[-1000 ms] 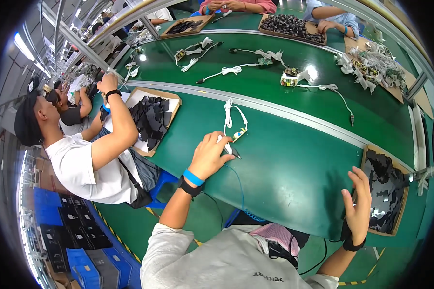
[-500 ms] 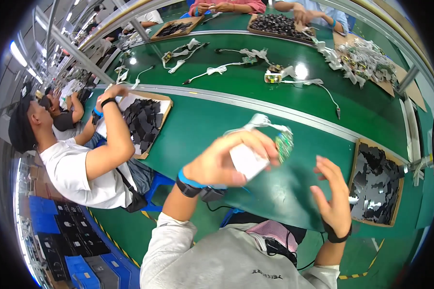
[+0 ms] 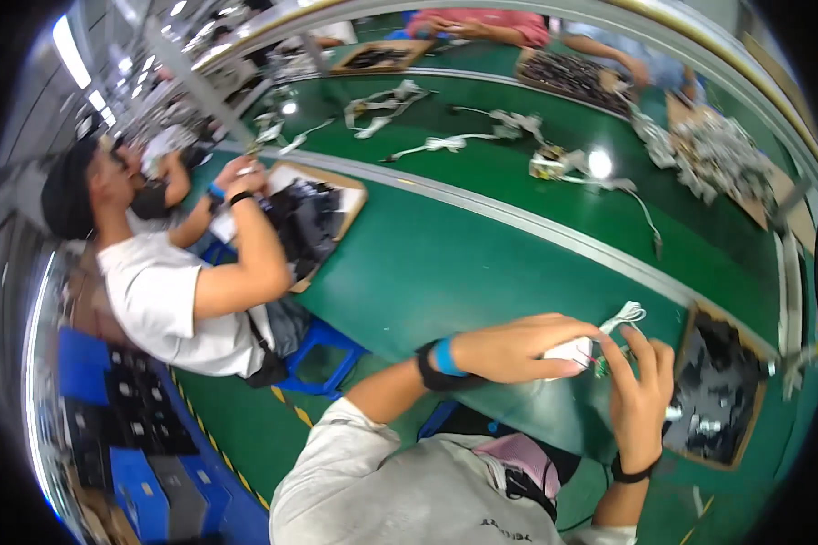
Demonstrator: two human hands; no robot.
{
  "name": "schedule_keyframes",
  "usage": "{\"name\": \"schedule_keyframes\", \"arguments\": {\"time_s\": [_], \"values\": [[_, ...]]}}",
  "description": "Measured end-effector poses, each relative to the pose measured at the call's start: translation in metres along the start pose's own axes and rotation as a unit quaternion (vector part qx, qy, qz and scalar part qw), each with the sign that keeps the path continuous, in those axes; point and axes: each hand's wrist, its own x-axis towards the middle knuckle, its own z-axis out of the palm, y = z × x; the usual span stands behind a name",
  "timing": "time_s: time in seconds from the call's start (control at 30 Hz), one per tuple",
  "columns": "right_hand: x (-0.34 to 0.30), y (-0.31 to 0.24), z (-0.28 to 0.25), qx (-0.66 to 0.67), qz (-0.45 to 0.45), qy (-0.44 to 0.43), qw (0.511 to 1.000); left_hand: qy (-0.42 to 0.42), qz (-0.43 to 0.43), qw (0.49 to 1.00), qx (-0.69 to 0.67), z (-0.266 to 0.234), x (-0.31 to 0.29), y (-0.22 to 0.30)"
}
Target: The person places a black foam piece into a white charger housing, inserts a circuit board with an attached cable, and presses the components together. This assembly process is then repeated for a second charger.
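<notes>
My left hand (image 3: 509, 350) reaches across to the right, its fingers and thumb closed round a small white plastic piece (image 3: 570, 356). Against that piece is a green circuit board (image 3: 601, 365), partly hidden by my fingers. My right hand (image 3: 641, 391) meets it from the other side, fingers bent over the board's edge; motion blur softens their exact grip. A coiled white cable (image 3: 623, 316) lies just beyond my fingertips.
At my right stands a cardboard tray (image 3: 762, 400) of dark sheet pieces. A person (image 3: 164, 300) sits at my left by a similar tray (image 3: 354, 204). Beyond a metal rail (image 3: 518, 227), cabled boards lie on the green belt (image 3: 373, 204), with a heap of white cables (image 3: 713, 159).
My left hand has carried the white piece, board and cable rightward to my right hand. My right hand's fingers have bent in to the board. The view has shifted.
</notes>
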Motion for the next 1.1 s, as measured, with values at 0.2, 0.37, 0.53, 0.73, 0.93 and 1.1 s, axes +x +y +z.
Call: {"name": "schedule_keyframes", "arguments": {"time_s": [0.2,0.37,0.53,0.73,0.93,1.1], "values": [[-0.008,0.013,-0.013,-0.069,0.013,0.016,0.997,0.048,0.028,0.997,0.057,0.016,0.013,0.005],[-0.009,0.021,-0.019,-0.025,0.058,-0.032,0.997,-0.092,-0.032,0.967,-0.237,0.021,0.021,0.019],[-0.023,0.033,-0.039,0.081,0.143,-0.054,0.985,-0.092,-0.001,0.927,-0.363,0.029,0.031,0.010],[-0.109,0.131,-0.051,-0.111,0.210,-0.095,0.967,0.050,0.014,0.879,-0.473,0.024,0.042,-0.009],[-0.139,0.134,-0.043,-0.177,0.308,-0.199,0.913,0.102,-0.081,0.898,-0.421,0.033,0.054,-0.056],[-0.132,0.130,-0.047,-0.173,0.275,-0.177,0.929,0.114,-0.081,0.885,-0.443,0.038,0.055,-0.065]]}}
